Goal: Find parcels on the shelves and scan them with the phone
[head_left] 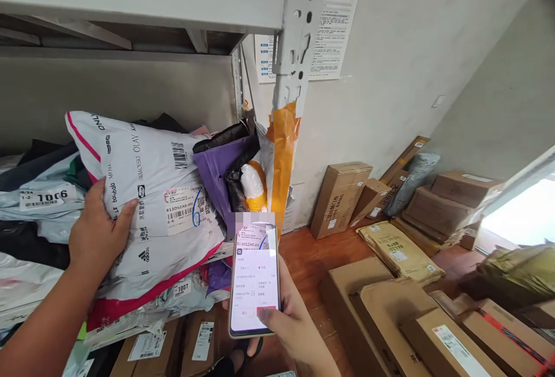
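Observation:
My left hand (102, 226) grips the left side of a white plastic mailer bag (151, 174) with pink edges and printed brand names. A shipping label (184, 209) with a blue pen mark faces me on the bag. In my right hand (288, 313) is a smartphone (254, 278), held upright in front of the shelf post. My right thumb rests over a red button low on its lit screen, where a label picture and lines of text show. Just right of the bag sits a purple package (214, 174), with a white and orange roll-shaped thing (254, 186) beside it.
The metal shelf post (299, 36) carries orange tape (284, 157). More bagged parcels (39, 198) lie on the shelf at left. Cardboard boxes (342, 198) and a yellow mailer (399, 252) stand on the reddish floor at right. Further boxes (197, 336) are below the shelf.

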`<state>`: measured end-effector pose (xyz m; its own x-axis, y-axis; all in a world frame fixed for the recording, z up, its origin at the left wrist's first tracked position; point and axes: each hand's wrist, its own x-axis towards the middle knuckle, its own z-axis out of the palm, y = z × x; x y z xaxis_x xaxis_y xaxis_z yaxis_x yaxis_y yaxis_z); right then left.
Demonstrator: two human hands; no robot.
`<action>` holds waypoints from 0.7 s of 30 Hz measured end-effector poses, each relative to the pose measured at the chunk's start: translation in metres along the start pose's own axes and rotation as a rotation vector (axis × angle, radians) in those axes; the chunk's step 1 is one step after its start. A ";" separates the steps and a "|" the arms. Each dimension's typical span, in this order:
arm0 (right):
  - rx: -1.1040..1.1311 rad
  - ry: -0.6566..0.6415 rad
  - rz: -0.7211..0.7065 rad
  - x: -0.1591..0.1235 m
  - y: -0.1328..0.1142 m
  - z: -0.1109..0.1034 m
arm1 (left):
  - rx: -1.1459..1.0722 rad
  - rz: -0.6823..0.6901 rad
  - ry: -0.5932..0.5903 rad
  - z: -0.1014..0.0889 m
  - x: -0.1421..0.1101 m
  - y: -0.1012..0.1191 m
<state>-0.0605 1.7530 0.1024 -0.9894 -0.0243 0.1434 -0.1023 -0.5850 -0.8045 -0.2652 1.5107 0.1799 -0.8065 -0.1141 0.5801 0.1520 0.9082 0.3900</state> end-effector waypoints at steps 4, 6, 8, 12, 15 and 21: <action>0.017 0.004 -0.007 -0.004 0.001 -0.003 | 0.149 0.106 -0.118 -0.012 0.027 0.028; 0.033 0.020 -0.010 -0.007 0.001 -0.004 | 0.225 0.178 -0.199 -0.012 0.053 0.047; 0.059 0.040 -0.005 -0.010 0.002 -0.005 | 0.269 0.288 -0.325 -0.006 0.084 0.066; 0.168 0.184 0.000 -0.015 0.008 -0.008 | 0.288 0.451 -0.541 0.019 0.141 0.102; 0.219 0.293 -0.062 -0.016 0.017 -0.015 | 0.286 0.475 -0.566 0.039 0.162 0.123; 0.224 0.365 -0.127 -0.020 0.032 -0.035 | 0.217 0.475 -0.505 0.064 0.168 0.163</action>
<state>-0.0477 1.7630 0.0537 -0.9461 0.3235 -0.0121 -0.2404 -0.7271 -0.6430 -0.4121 1.6657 0.2951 -0.8549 0.4648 0.2304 0.4770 0.8789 -0.0032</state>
